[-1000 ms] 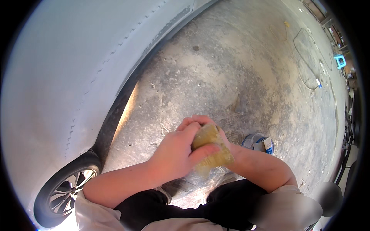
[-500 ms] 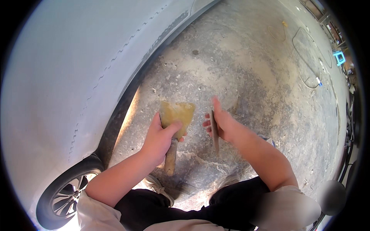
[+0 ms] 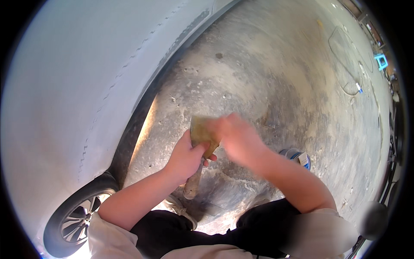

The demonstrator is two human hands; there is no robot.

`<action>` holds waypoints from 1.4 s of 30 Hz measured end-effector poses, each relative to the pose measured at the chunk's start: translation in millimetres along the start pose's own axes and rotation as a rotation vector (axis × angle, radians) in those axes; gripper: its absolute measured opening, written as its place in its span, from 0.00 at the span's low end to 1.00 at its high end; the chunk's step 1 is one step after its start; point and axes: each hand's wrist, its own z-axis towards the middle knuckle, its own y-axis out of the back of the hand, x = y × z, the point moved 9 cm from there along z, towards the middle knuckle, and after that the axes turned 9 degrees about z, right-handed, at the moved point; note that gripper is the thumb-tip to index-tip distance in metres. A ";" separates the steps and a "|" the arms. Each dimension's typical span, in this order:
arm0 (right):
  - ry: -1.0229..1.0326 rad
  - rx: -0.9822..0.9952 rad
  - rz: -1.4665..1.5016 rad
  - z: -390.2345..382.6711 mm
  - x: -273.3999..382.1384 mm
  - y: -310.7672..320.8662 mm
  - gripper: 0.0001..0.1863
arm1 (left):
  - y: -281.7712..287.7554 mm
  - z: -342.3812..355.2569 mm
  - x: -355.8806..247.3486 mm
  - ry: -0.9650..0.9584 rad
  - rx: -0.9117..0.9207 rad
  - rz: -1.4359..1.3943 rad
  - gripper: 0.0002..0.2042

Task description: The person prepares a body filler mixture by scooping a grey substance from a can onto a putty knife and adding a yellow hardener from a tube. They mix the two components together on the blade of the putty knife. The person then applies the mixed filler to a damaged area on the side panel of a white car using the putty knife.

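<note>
My left hand point(image 3: 184, 157) is closed around a putty knife point(image 3: 192, 186), with its thumb lying on the blade. Yellow-green paste point(image 3: 199, 129) coats that blade, and the worn handle slants down below the palm. Against the blade's right side is my right hand point(image 3: 239, 136), smeared by motion, with its fingers curled. The thin flat scraper seen in it a moment earlier is hidden now behind the hand and the blur. Both hands are in front of my body, above the floor.
A pale grey car body point(image 3: 86, 77) with rough patches along its lower side fills the left, with its wheel point(image 3: 79, 218) at lower left. A blue-and-white tin point(image 3: 304, 160) stands on the floor beside my right forearm. A hose point(image 3: 331, 45) and a blue stool point(image 3: 381, 62) are farther right.
My right hand has swung left and turned over, from apart to against the blade. The putty knife has shifted slightly right and rotated. The tin has come into fuller view.
</note>
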 end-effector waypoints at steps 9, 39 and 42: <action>0.040 -0.047 -0.195 -11.4 -31.9 -15.0 0.20 | -3.2 7.3 10.4 0.051 0.035 -0.061 0.13; -1.119 -0.729 -0.097 -416.1 -275.9 10.8 0.11 | 22.9 39.9 85.6 0.205 -0.082 0.199 0.16; -1.168 -0.786 -0.088 -427.7 -318.0 34.6 0.13 | 13.1 43.7 87.8 0.201 -0.046 0.201 0.14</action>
